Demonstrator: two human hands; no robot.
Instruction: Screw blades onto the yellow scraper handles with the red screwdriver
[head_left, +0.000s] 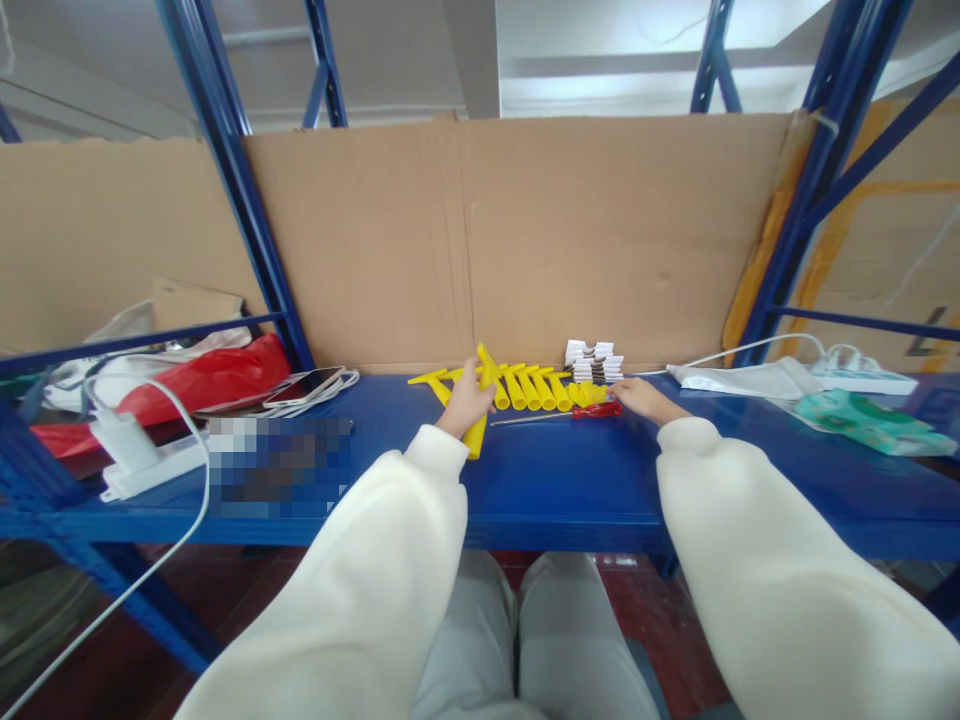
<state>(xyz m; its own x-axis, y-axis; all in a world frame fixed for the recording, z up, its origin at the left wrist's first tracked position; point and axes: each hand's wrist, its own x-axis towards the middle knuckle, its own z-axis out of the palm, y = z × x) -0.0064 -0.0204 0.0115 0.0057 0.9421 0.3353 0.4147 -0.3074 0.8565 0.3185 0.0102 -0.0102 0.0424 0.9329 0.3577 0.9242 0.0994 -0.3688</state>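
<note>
My left hand [466, 402] is closed around a yellow T-shaped plastic handle [475, 438], its round end pointing down toward me. Behind and beside it, several like yellow handles [531, 390] lie in a row on the blue shelf. My right hand [639, 396] is at the right end of the row, fingertips together beside small yellow parts [588, 393]; anything between them is too small to make out. A screwdriver [596, 410] with a red handle lies just in front, its shaft pointing left. White stacked pieces [592, 360] stand behind the small yellow parts.
The blue shelf top [570, 490] has a cardboard sheet [600, 240] behind it. At left are a power strip [161, 470] with a cable, a phone [307, 388] and a red bag [217, 385]. A green packet [870, 420] and a white pouch [742, 378] lie right.
</note>
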